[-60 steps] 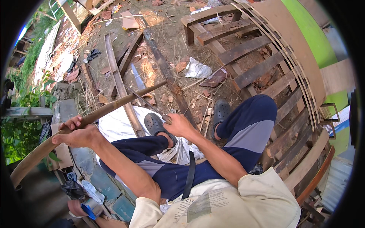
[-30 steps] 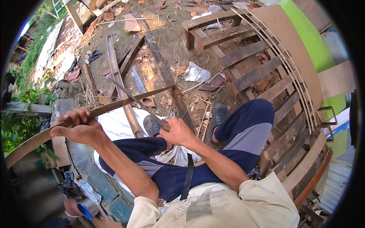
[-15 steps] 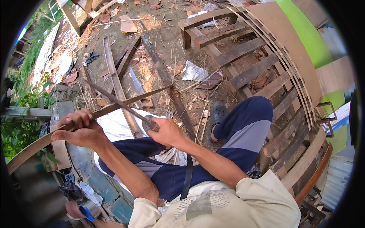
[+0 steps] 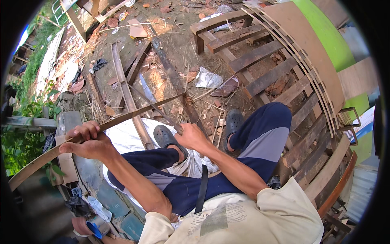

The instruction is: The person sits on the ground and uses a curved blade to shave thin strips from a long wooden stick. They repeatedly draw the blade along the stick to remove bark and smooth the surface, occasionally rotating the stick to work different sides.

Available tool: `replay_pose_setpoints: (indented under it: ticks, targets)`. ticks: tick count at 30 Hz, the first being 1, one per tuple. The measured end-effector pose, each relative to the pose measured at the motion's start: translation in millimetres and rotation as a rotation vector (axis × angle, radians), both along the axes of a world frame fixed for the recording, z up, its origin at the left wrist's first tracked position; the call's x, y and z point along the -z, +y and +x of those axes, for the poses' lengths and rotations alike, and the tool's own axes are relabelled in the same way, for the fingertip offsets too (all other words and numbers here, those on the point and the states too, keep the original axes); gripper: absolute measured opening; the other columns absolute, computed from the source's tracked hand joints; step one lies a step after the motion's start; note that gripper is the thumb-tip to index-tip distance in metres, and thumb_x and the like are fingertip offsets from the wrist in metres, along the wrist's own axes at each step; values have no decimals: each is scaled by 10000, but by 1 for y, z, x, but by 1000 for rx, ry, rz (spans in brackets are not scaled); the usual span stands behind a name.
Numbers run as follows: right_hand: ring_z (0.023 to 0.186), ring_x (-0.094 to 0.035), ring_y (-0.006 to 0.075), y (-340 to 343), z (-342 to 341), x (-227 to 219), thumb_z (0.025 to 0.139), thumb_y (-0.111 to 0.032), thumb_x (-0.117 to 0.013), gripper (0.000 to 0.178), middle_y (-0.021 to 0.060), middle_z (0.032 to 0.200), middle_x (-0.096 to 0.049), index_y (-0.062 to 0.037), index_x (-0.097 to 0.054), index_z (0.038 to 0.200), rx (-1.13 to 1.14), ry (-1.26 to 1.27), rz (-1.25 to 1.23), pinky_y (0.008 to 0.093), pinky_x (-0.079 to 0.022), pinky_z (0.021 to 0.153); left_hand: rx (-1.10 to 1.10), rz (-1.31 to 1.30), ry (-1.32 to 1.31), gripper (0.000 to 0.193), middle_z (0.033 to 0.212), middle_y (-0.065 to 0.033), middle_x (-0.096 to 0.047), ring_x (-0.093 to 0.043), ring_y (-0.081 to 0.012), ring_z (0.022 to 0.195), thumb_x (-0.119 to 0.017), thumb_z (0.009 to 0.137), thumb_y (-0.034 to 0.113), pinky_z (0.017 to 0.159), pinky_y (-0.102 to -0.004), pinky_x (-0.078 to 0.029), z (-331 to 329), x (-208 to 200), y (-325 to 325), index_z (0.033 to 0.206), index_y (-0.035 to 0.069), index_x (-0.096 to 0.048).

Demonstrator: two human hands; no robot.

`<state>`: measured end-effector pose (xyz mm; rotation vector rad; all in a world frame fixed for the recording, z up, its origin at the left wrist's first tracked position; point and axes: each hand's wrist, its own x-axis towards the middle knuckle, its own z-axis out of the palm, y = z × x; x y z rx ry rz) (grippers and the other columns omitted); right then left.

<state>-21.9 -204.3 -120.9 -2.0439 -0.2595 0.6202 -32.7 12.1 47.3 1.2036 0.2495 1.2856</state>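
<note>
My left hand (image 4: 88, 141) is closed round a long bamboo strip (image 4: 126, 118), its thumb stretched along the near side. The strip slants from the lower left edge up to a thin end near the middle. In my right hand (image 4: 193, 137) is the handle of a long, narrow-bladed knife (image 4: 164, 116). Its dark blade points away to the upper left and crosses the strip well to the right of my left hand. Whether blade and strip touch, I cannot tell. White cloth (image 4: 122, 134) lies beneath them, beside my clog (image 4: 163, 136).
A slatted wooden frame (image 4: 260, 51) stands at the right, with thin strips along its far side. Half-round split bamboo (image 4: 121, 79), a dark beam (image 4: 167, 61), a white bag (image 4: 208, 77) and wood chips litter the ground. At lower left lies a blue-lined cup (image 4: 94, 230).
The knife has slid down and right along the strip, its handle now lower and nearer my legs. My left hand and the strip have shifted only slightly. My left-side clog shows more.
</note>
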Motion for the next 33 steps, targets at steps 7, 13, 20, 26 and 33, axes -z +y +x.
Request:
replay_pose_setpoints:
  ticks: [7,13,20,26,33]
  targets:
    - [752,-664,425,4,-1,-15,772,-236,-627,275,264,741,-652,15,-661,879,40,21,62,479,-523,730,117,45,-5,665,508,35,-252,-286,-108,423,-384,848,778,427,-269,-321,5,-4,-13,750,124,-463]
    - [795,-656,453,-3,9,-3,776,-258,-622,285,276,761,-653,13,-658,858,31,-31,53,505,-517,750,132,61,-24,653,544,42,-249,-293,-111,464,-444,838,759,464,-279,-318,10,-5,-21,753,114,-501]
    - [863,-663,448,-25,21,88,767,-245,-623,307,280,833,-674,-2,-687,942,173,281,-54,497,-531,801,113,66,-4,667,507,36,-219,-259,-106,422,-366,867,769,414,-269,-325,8,-4,-15,748,124,-485]
    - [766,-646,462,-11,11,53,754,-256,-633,278,283,743,-640,1,-661,856,88,61,-40,492,-506,721,35,96,-4,666,518,35,-221,-267,-105,425,-377,867,767,413,-267,-323,9,-4,-6,749,121,-487]
    - [857,-669,434,-24,34,139,748,-293,-648,341,277,840,-674,-32,-696,963,207,176,-112,492,-530,794,-7,52,3,677,528,33,-234,-279,-104,436,-394,849,781,421,-265,-324,17,-7,-15,753,116,-473]
